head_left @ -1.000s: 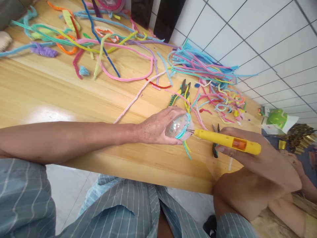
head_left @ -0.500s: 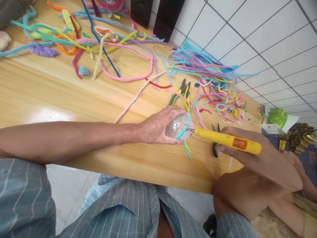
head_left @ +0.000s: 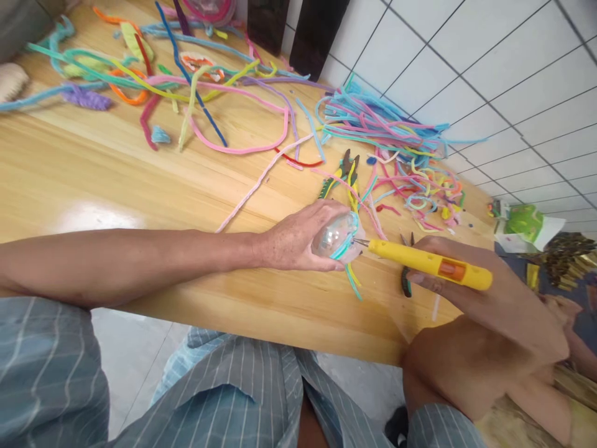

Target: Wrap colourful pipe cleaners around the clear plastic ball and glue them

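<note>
My left hand is closed around a clear plastic ball wrapped with a teal and yellow pipe cleaner whose loose ends hang below it. My right hand grips a yellow pen-shaped glue gun. Its metal tip touches the ball's right side. Both hands hover just over the wooden table near its front edge.
Green-handled pliers lie just behind the ball, and small snips sit under the glue gun. Several loose pipe cleaners are heaped at the back and right. A green packet lies past the table's right end.
The glue gun's tip has shifted slightly up and to the right along the ball. Otherwise both hands hold still.
</note>
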A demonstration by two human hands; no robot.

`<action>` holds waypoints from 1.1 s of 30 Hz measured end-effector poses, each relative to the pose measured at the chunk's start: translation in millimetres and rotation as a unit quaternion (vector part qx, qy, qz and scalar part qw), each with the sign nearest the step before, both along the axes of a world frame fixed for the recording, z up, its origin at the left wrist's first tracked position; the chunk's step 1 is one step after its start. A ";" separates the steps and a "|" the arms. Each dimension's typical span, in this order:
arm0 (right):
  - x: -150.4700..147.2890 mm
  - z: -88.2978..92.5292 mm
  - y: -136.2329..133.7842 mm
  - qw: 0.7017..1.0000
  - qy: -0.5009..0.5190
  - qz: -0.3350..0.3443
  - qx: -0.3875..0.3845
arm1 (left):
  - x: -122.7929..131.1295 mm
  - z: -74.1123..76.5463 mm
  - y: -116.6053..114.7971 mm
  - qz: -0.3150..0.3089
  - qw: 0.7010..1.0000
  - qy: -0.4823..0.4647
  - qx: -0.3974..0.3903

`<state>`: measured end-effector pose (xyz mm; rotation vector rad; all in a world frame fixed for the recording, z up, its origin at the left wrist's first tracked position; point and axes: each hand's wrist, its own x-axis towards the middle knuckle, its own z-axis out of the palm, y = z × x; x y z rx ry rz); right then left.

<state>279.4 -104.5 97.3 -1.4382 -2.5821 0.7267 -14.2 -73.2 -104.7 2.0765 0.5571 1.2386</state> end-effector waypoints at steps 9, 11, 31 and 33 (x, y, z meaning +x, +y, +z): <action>21.3 -37.8 -21.5 0.989 0.083 -0.017 0.118 | -4.5 4.7 0.1 -0.002 1.000 0.012 0.014; 19.2 -46.6 -24.6 0.988 0.095 -0.007 0.122 | -5.5 5.4 -0.4 0.000 1.000 0.012 0.015; 13.6 -59.8 -26.9 0.990 0.040 0.026 0.134 | -6.0 6.5 -0.7 -0.014 1.000 -0.001 0.011; 14.2 -61.6 -26.8 0.989 0.037 0.018 0.139 | -5.5 5.8 -0.6 -0.013 1.000 -0.004 0.012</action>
